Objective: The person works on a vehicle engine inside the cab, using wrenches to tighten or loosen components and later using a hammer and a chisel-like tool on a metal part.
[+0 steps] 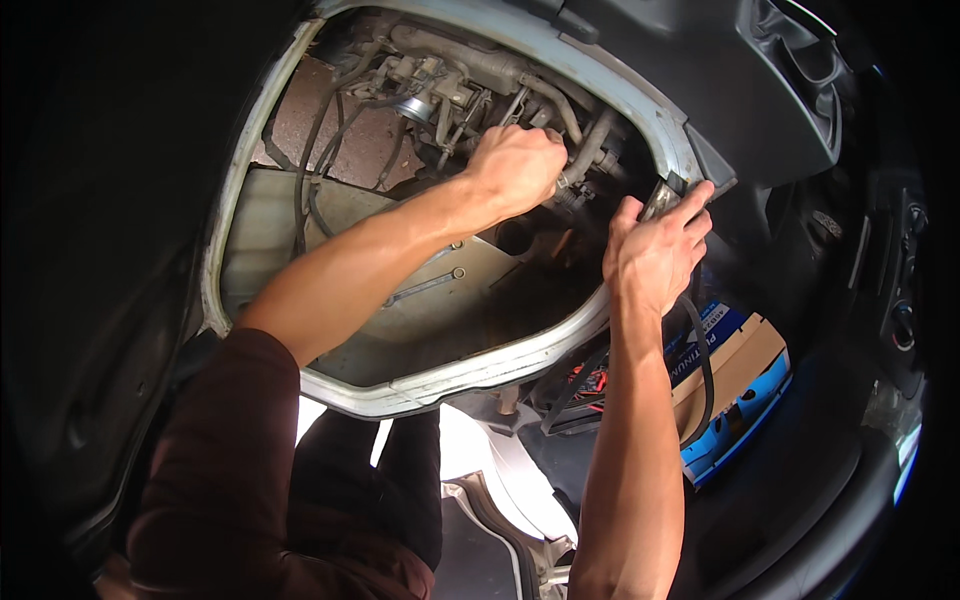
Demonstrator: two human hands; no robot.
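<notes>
Pale-painted frame (pixel 480 370) is ringing the open bay; dark trim (pixel 740 100) is crowding its upper right side. Engine (pixel 430 85) is sitting in the far part of the bay, past the pale panel (pixel 260 215) that is forming the near floor. Left forearm is crossing that panel and blocking part of the view down.

Blue-and-tan box (pixel 735 370) is sitting outside the frame, right of the right forearm, which is hiding part of the clutter beside it.

Left hand (pixel 515 170) is bearing on the engine's right side, fingers curled tight; tips are hiding, can't tell what they're gripping. Right hand (pixel 655 255) is resting at the frame's right edge, thumb and index standing apart around a grey metal piece (pixel 660 200); can't tell if they're gripping it.

Thick grey hose (pixel 590 150) is running just right of the left hand, tight quarters there. Thin black hoses (pixel 325 150) are draping over the bay's left side. Black cable (pixel 705 355) is hanging below the right hand, across the box. Wrench (pixel 425 287) is lying loose on the panel.
</notes>
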